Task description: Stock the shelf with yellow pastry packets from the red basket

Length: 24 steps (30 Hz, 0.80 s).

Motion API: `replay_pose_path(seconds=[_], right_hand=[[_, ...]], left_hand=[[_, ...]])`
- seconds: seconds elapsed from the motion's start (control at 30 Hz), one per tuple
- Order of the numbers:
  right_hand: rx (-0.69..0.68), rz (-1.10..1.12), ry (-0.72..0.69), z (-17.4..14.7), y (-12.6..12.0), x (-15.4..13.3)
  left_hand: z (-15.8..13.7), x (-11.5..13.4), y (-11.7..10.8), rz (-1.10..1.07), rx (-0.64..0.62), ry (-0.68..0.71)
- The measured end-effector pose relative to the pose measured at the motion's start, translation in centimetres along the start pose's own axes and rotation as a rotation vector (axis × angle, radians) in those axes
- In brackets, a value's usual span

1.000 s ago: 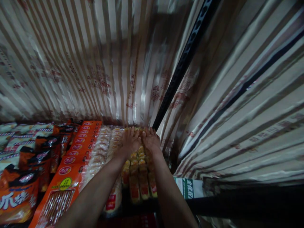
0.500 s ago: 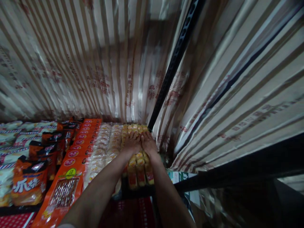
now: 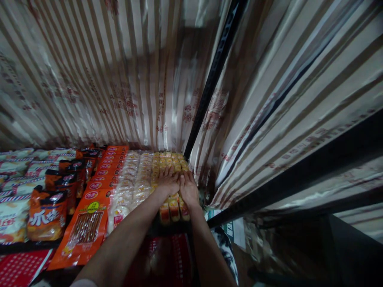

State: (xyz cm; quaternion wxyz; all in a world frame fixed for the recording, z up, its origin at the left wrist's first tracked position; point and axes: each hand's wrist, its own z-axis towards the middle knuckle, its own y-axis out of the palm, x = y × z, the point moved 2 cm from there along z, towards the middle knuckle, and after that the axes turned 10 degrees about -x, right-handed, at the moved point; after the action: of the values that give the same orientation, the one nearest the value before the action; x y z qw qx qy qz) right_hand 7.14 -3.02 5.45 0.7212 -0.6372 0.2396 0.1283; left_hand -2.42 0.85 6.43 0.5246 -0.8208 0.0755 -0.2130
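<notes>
Rows of small yellow packaged cakes [image 3: 174, 210] fill the right end of the shelf, in clear wrappers with red marks. My left hand [image 3: 168, 181] rests on top of them, fingers spread and pointing away from me. Beside it, almost touching at the thumbs, my right hand [image 3: 188, 188] lies on the same rows near their right edge, fingers stretched out. Neither hand grips anything that I can see. Just left of them run rows of pale, clear-wrapped snacks [image 3: 143, 179], partly hidden by my left forearm.
Orange flat packets [image 3: 92, 229] overlap in a row further left, beside orange-and-black bags [image 3: 48, 217] and white snack bags [image 3: 12, 217]. A black upright post [image 3: 206, 95] stands right behind the cakes. Striped sheeting [image 3: 134, 79] hangs behind. A black bar [image 3: 269, 187] slants at right.
Both hands have slid slightly toward me over the cakes, and more of the far cakes shows. The view has shifted a little.
</notes>
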Motion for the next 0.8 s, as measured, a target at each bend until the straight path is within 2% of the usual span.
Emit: replay_pose_path(seconds=[0.13,0.27,0.43,0.6,0.8], right_hand=[[-0.013,-0.025,-0.029,0.0,0.0,-0.3],[0.052,-0.025,-0.058,0.2,-1.5,-0.5],[0.039,0.126,0.03,-0.4,-2.8,0.4],[0.159,0.195,0.017,-2.4,-1.1,2.0],[0.177,0.266,0.077,-3.0,0.7,2.7]], left_hand=[[0.0,-0.2,0.2,0.022,0.023,-0.002],[0.2,-0.2,0.1,0.016,0.041,0.006],[-0.1,0.2,0.5,0.023,0.114,0.018],[-0.7,0.6,0.8,0.031,0.107,0.028],[-0.8,0.6,0.7,0.032,0.085,0.033]])
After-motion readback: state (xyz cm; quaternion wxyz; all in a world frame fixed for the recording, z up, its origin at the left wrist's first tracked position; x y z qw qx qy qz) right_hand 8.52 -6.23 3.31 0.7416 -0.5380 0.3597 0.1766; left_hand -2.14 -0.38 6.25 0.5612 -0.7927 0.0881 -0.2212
